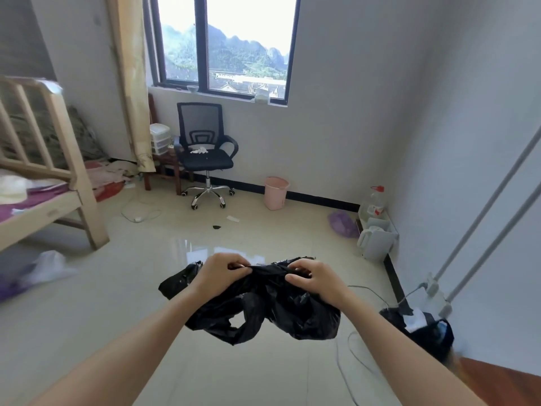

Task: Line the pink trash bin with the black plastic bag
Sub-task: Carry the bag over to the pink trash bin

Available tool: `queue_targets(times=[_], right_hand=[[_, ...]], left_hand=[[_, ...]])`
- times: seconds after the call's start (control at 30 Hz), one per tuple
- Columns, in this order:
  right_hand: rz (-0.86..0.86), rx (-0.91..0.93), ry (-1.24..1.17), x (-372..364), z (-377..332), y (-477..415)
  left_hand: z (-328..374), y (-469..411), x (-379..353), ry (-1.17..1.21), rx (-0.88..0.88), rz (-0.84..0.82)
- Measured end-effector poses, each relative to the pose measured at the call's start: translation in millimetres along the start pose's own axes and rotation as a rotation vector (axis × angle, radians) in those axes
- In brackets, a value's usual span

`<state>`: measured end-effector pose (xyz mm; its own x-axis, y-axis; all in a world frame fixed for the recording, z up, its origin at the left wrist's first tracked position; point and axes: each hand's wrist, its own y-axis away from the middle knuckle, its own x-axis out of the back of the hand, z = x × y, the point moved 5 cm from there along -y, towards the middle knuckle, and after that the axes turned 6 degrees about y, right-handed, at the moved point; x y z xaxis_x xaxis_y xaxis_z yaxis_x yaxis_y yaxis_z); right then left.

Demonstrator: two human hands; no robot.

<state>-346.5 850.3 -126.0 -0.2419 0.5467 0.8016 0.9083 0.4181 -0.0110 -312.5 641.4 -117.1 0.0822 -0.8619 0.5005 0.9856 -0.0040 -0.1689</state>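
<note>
A: What is the biggest thing that matters here?

B: The pale glossy tile floor (175, 288). On it, far from the person, the small pink plastic trash bin (276, 193) stands upright against the white wall, just to the right of the black mesh office chair (205, 148). It has no liner inside, as far as I can see.

A: And the crumpled black plastic bag (263, 306)?

B: It hangs in the air in front of the person, well apart from the bin. Its top edge runs left to right between the hands, and the rest drops loose under them.

A: How do the hands hold it?

B: The left hand (218, 273) has its fingers closed together, pinching the edge. The right hand (314, 276) is also clamped on the edge, thumb against the curled fingers. The hands are near each other, so the mouth looks not yet opened.

A: Which way is the bin from the fingers?

B: Straight ahead and far, almost on the middle line between the hands, so neither hand is clearly nearer. I judge the person must walk forward before the bag can go over the rim
</note>
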Motion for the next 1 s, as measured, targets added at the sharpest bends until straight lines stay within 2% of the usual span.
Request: queue_targets(times=[0.33,0.47,0.63,0.77,1.0], right_hand=[[-0.085,0.059,0.031,4,21,-154],[-0.081,0.075,0.069,6,26,-213],[-0.085,0.096,0.198,37,23,-285],[0.039,0.083,0.169,78,20,-340],[0.047,0.026,0.190,99,77,-414]], left_hand=[[-38,-125,22,-0.008,0.040,0.109],[-58,-184,31,-0.010,0.028,0.091],[-61,-270,48,-0.004,-0.068,0.045],[-58,-349,64,0.039,-0.125,0.053],[-80,-452,26,0.047,-0.097,-0.015]])
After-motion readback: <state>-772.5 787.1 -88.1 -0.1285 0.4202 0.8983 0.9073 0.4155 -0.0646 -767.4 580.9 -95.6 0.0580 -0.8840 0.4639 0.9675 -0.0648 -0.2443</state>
